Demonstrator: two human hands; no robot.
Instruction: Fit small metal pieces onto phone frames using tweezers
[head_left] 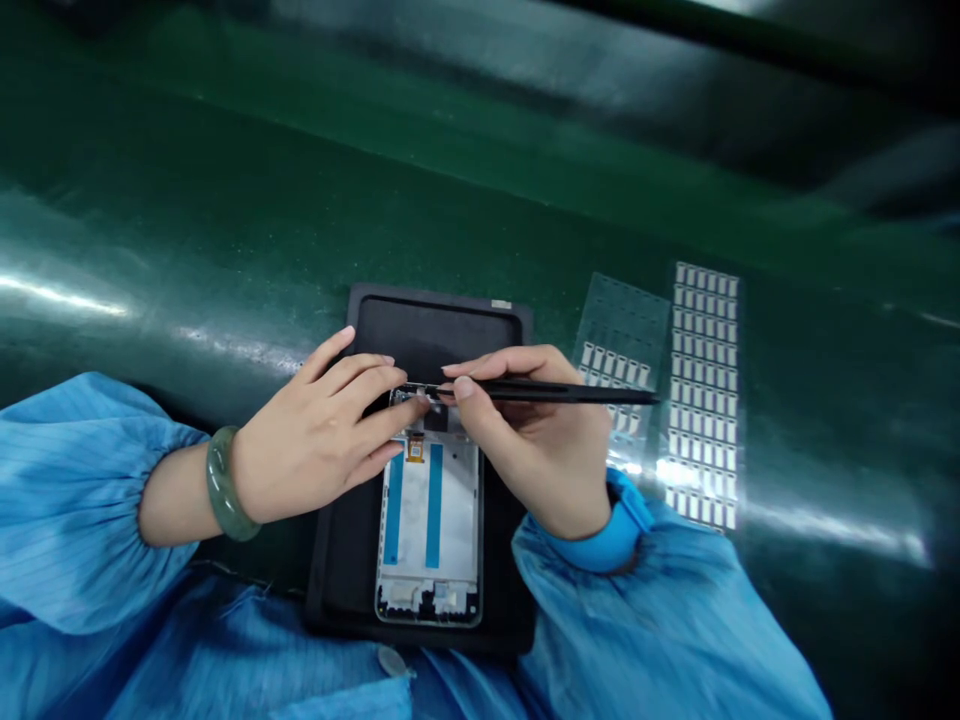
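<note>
The phone frame [459, 520] lies in the black tray [442, 325] in front of me, its long axis running away from my body, its far end right at my fingertips. My right hand [536, 440] pinches the black tweezers [559, 391] between thumb and fingers, laid almost square across that axis, tips pointing left at the frame's top edge. My left hand [322, 440] is palm down with fingers spread, its fingertips at the same end, so my 2 hands are about equally near. They also block the view: I can't quite make out what the tweezer tips touch. Closer to me, the orange connector [415, 449] and 2 blue strips [434, 505] show on the frame. Beyond my right hand, 2 clear sheets [626, 305] on the green table [225, 220] carry rows of small pale pieces [704, 385].
</note>
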